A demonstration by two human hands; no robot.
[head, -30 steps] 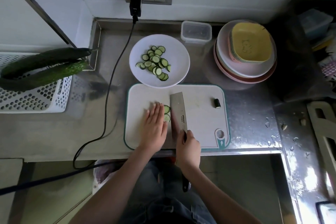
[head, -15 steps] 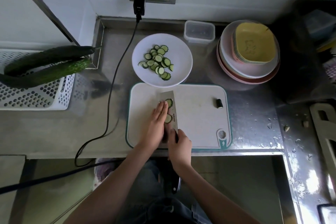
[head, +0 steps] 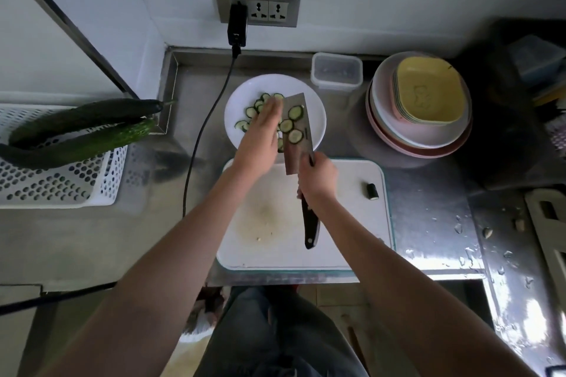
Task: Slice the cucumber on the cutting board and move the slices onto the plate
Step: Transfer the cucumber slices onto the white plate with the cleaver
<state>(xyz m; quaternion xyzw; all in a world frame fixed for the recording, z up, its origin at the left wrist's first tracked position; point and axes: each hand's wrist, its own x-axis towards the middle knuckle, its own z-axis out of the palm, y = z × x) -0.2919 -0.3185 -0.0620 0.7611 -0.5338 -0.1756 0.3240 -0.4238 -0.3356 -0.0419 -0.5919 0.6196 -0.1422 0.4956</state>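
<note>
Right hand [head: 317, 176] grips cleaver [head: 296, 135] flat over plate [head: 317, 119], blade as tray for three cucumber slices [head: 291, 125]; left hand [head: 260, 138], fingers straight, poised to sweep them off; cutting board [head: 337, 223] holds only cucumber end [head: 372, 191].

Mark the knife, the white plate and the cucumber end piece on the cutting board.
knife [head: 298, 144]: head view, bare blade below the slices.
white plate [head: 317, 119]: head view, bare right side.
cucumber end piece [head: 372, 191]: head view, dark skin.
</note>
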